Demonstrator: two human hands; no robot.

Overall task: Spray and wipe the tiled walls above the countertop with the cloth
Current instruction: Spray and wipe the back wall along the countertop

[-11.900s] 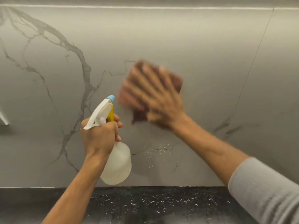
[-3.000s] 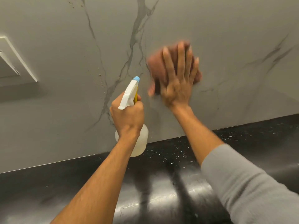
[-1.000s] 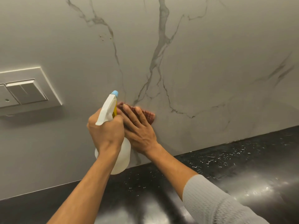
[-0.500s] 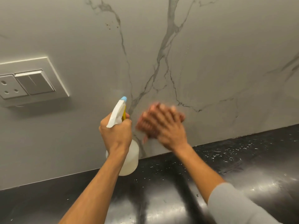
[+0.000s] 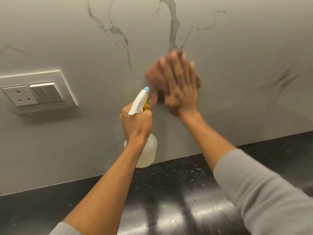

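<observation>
R grip (image 5: 180, 87) flat atop cloth (image 5: 155, 77)

Socket plate (image 5: 38, 93) left of cloth (image 5: 155, 76)

Dim, warm indoor light, brightest on the upper wall (image 5: 237, 39) and falling off toward the lower left. The glossy black table (image 5: 169, 192) carries broad white glare patches in the lower centre, split by dark reflections of the forearms. The socket-and-switch plate (image 5: 36, 93) casts a soft shadow below it, and the spray bottle (image 5: 145, 150) a faint one on the wall — light arrives from above. Motion blur smears the right hand (image 5: 179, 85) and the reddish cloth (image 5: 155, 77) beneath it; the left hand (image 5: 135, 124) is sharp. Wide-angle distortion tilts the wall–table seam and stretches the grey sleeve (image 5: 264, 192) at the right edge.
</observation>
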